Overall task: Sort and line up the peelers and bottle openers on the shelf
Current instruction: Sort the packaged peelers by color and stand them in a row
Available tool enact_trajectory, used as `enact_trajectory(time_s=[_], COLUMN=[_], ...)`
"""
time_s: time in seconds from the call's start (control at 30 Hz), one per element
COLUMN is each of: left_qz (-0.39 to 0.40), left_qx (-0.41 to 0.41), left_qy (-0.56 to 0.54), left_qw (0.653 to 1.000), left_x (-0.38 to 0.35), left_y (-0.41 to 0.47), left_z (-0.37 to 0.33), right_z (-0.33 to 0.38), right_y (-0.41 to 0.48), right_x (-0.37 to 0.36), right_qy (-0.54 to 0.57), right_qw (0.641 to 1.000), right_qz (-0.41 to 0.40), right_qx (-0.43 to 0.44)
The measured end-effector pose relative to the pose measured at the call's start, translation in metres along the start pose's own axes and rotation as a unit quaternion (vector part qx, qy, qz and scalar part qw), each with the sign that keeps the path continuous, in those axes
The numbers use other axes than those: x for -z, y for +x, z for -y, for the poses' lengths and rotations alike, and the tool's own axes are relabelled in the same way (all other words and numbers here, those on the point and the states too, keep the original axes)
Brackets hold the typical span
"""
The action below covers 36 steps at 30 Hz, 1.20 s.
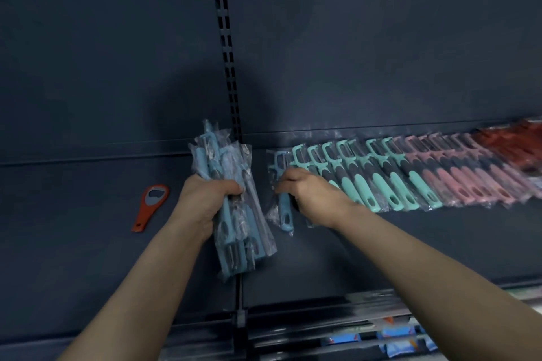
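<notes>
While our left hand (205, 199) grips the blue peeler bundle (234, 237), fingers curled round it, our right hand (311, 196) pinches a single blue peeler (285, 211) on the shelf (88, 243), beside the teal row (381, 182). Step: laying blues. Next, we judge: square it, release. Orange bottle opener (151, 205): apart, leftward.

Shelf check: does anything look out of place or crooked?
Yes: the orange bottle opener lies alone and tilted on the shelf, left of the left hand, apart from the peeler row. The row itself looks even.
</notes>
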<state>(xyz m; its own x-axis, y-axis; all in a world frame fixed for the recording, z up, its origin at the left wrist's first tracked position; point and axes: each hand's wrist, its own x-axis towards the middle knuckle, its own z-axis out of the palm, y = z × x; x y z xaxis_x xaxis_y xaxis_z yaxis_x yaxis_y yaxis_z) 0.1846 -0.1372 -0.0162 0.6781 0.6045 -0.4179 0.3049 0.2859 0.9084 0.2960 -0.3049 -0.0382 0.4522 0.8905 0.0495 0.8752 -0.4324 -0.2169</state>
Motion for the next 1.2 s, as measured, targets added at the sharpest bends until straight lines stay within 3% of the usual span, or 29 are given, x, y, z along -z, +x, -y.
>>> enact_trajectory(time_s=[0.13, 0.37, 0.67, 0.77, 0.9, 1.2], left_qz=[0.004, 0.013, 0.044, 0.065, 0.091, 0.117], left_qx=[0.0, 0.0, 0.009, 0.004, -0.003, 0.004], left_qy=[0.003, 0.012, 0.02, 0.019, 0.01, -0.03], left_qw=[1.0, 1.0, 0.999, 0.998, 0.996, 0.993], left_x=[-0.002, -0.005, -0.01, -0.014, -0.015, -0.005], left_y=[0.001, 0.0, 0.0, -0.001, -0.001, -0.005], left_z=[0.0, 0.001, -0.001, -0.003, -0.006, -0.009], right_z=[0.004, -0.002, 0.004, 0.019, 0.036, 0.04], right_y=[-0.001, 0.003, 0.001, 0.003, 0.007, 0.015], right_x=[-0.001, -0.005, -0.004, 0.004, 0.01, 0.015], right_qy=[0.048, 0.037, 0.054, 0.216, 0.432, 0.53], right_qw=[0.998, 0.996, 0.992, 0.961, 0.883, 0.812], right_qz=[-0.03, -0.032, -0.095, -0.15, -0.112, -0.05], right_qx=[-0.035, -0.069, -0.064, -0.084, -0.149, -0.24])
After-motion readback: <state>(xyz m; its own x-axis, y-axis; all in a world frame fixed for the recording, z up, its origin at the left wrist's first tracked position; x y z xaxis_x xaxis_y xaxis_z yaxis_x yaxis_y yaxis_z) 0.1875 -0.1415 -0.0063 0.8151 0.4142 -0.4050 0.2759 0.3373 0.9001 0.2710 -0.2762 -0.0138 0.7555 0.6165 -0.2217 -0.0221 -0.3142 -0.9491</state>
